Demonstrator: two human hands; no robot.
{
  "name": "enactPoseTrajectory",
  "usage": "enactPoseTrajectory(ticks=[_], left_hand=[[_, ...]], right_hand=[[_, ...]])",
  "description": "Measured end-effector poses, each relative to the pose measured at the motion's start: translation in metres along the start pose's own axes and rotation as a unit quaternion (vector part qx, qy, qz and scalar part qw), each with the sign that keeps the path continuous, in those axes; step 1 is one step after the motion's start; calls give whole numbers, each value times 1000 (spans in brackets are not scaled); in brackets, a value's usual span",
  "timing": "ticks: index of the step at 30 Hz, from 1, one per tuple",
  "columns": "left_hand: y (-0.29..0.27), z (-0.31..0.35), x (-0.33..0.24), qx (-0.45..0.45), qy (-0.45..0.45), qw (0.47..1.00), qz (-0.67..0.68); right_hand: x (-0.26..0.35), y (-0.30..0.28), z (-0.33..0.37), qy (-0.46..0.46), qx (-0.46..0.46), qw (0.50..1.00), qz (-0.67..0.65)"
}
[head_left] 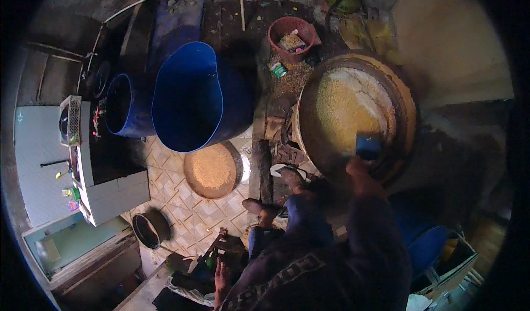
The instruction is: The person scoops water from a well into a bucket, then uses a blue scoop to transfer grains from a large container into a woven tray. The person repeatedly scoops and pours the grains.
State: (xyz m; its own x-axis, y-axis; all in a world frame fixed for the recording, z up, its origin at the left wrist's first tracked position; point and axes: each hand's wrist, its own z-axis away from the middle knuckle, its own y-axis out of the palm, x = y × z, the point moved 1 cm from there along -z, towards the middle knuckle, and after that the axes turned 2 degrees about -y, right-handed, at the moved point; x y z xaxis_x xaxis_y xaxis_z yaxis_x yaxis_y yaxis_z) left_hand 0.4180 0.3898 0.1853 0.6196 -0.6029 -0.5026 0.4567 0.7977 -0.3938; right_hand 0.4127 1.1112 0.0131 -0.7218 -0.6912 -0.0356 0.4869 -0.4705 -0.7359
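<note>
My right hand [358, 167] is closed around the near end of a blue square-ended scoop [369, 146], whose handle the fingers hide. The scoop reaches over the near part of a big round pan [301, 120], above the yellowish grains [348, 104] in it. Paler, whitish material lies along the pan's far right side. Down at the lower edge, my left hand [222, 278] rests beside dark clutter, its fingers stretched out and nothing seen in them.
Two blue barrels [187, 54] stand at the left. A round sieve [238, 173] of orange-yellow grains lies on the tiled floor, near an empty-looking round container [165, 222]. A reddish basin [273, 35] stands behind the pan. At the far left is a white-tiled counter [124, 187].
</note>
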Motion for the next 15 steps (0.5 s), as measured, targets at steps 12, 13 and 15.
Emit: enactPoseTrajectory(ticks=[12, 13, 15], left_hand=[[41, 40, -89, 51, 84, 897, -432], [41, 39, -84, 65, 77, 894, -437], [41, 41, -84, 51, 109, 891, -439]], right_hand=[[99, 73, -69, -127, -33, 972, -195], [102, 72, -70, -119, -21, 960, -252], [107, 68, -75, 5, 57, 847, -529]])
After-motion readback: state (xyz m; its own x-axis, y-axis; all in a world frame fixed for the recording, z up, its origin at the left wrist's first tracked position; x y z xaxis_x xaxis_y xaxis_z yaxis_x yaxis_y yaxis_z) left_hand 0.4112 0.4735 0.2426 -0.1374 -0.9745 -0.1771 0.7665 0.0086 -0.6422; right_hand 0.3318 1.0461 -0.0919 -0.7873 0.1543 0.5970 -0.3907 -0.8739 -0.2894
